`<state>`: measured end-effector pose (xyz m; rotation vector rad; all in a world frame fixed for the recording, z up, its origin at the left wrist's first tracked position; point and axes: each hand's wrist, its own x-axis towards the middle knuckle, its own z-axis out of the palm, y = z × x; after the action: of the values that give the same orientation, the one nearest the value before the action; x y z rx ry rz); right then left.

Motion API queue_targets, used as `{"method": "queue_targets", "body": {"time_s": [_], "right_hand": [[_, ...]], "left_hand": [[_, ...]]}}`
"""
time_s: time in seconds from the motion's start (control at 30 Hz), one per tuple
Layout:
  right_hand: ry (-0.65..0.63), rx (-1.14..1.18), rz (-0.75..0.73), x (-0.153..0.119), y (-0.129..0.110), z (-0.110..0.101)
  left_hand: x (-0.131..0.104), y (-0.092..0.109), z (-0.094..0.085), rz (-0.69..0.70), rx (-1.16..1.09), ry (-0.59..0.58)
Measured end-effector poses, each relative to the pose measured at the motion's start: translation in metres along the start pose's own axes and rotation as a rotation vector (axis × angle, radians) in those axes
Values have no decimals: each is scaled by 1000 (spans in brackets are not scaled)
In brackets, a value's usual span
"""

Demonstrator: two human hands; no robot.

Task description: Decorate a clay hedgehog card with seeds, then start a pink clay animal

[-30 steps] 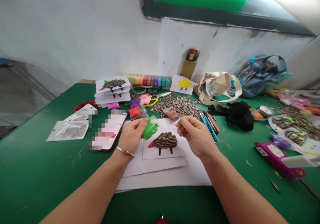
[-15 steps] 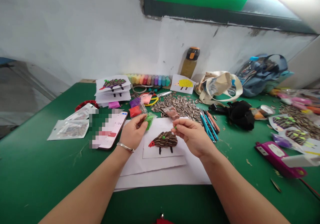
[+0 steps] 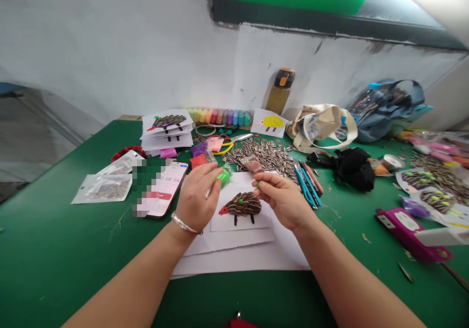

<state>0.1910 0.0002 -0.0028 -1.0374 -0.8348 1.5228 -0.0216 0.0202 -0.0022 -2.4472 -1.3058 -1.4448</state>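
My right hand [image 3: 280, 193] pinches a small bit of green clay [image 3: 257, 185] between thumb and fingertips, above the right end of a hedgehog picture. That hedgehog [image 3: 244, 206] has a body of striped sunflower seeds, a red clay face, black legs and one green dot on its back. My left hand [image 3: 198, 191] is palm down with fingers stretched out, left of the picture. Just past its fingertips lies a bag of bright green clay [image 3: 224, 175]; whether they still touch is hard to tell. White sheets of paper [image 3: 234, 259] lie under the picture.
Behind the picture are a heap of sunflower seeds [image 3: 269, 149], scissors [image 3: 229, 147] and a bag of brown clay [image 3: 252, 164]. Pens [image 3: 308, 184] lie on the right, a phone [image 3: 164, 186] on the left. A bottle [image 3: 281, 91] and a cloth bag [image 3: 318, 125] stand by the wall.
My left hand has turned palm down and its fingers have straightened away from the green clay bag, which it held before. My right hand still pinches the green bit.
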Motion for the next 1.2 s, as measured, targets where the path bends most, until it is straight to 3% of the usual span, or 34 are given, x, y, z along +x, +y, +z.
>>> {"method": "queue_targets", "body": {"time_s": [0.23, 0.63, 0.97, 1.2], "right_hand": [[32, 23, 48, -2, -3, 4], [-11, -98, -14, -4, -3, 3], [20, -51, 42, -4, -4, 4], [9, -165, -29, -5, -6, 4]], "left_hand": [[-2, 20, -2, -34, -187, -74], [-4, 24, -2, -35, -228, -152], [-5, 24, 0, -38, -242, -184], [-5, 24, 0, -46, -250, -199]]}}
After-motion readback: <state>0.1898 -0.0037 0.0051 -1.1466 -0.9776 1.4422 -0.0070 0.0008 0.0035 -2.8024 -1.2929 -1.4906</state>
